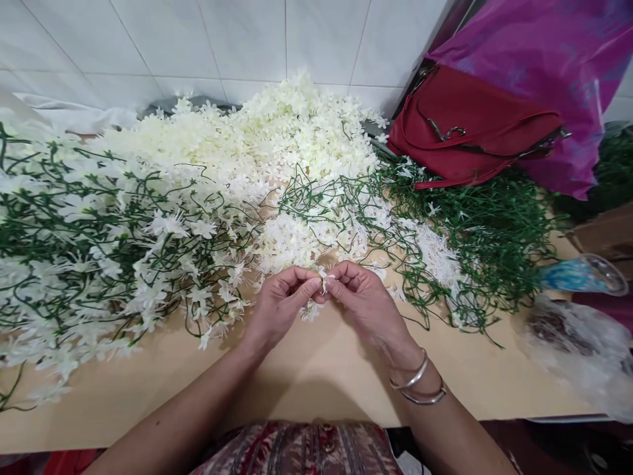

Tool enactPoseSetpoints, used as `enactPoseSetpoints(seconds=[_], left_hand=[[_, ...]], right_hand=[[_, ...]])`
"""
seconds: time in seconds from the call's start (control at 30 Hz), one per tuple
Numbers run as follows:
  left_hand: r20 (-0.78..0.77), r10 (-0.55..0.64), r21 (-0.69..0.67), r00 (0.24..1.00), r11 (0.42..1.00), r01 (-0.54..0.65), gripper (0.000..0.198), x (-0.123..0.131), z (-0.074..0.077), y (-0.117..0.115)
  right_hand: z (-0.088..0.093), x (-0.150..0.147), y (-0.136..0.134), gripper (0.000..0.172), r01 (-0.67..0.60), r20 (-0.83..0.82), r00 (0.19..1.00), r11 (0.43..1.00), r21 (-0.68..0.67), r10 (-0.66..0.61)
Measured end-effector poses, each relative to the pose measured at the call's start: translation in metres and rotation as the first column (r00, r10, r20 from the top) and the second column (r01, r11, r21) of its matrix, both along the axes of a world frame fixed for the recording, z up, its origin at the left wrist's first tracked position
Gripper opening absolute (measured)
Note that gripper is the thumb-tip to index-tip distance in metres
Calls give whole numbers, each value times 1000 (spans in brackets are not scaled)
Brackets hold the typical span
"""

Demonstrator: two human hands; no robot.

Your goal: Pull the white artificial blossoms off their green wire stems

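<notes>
My left hand (283, 302) and my right hand (364, 300) meet above the near part of the table. Both pinch small white artificial flower pieces (324, 282) between thumb and forefinger. A few white petals (310, 311) show just below the fingertips. The other fingers of each hand are curled in, so part of what they grip is hidden. Right behind my hands lies a heap of loose white blossoms (287, 241). Green stems (316, 201) with white stamens spread over and beside it.
White flowers on green stems (113, 251) cover the left side. Pale blossoms (297, 132) are piled against the tiled wall (237, 39). On the right are green stems (499, 244), a red handbag (479, 125), a purple bag (558, 59), a blue patterned cup (573, 274) and a clear plastic bag (588, 356).
</notes>
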State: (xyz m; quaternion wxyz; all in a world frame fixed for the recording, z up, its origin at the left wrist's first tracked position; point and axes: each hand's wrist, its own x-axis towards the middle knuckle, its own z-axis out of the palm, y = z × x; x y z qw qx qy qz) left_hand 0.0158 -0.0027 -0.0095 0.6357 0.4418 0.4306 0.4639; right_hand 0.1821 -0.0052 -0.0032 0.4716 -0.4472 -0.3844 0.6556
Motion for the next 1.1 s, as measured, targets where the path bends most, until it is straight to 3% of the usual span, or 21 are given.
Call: enactPoseSetpoints(seconds=[0.23,0.47,0.73,0.97,1.1], left_hand=[[15,13,6,1000,1000,-13,36,5,2,-1],[-107,-18,142,994,989,33,33,2,5,-5],[-69,-56,56,996,997,60,43,0,7,-5],[-81,-54,44,995,997,57,45,-1,2,-3],[-103,-102,66,989,992,110,43,0,4,-2]], right_hand=[[2,5,2,33,-37,-39,999,999,-6,36],[2,9,4,34,-48,14,999,999,-4,48],[2,5,3,31,-39,66,997,998,49,36],[1,1,3,31,-41,124,992,993,112,27],[2,6,4,31,-25,80,997,994,102,16]])
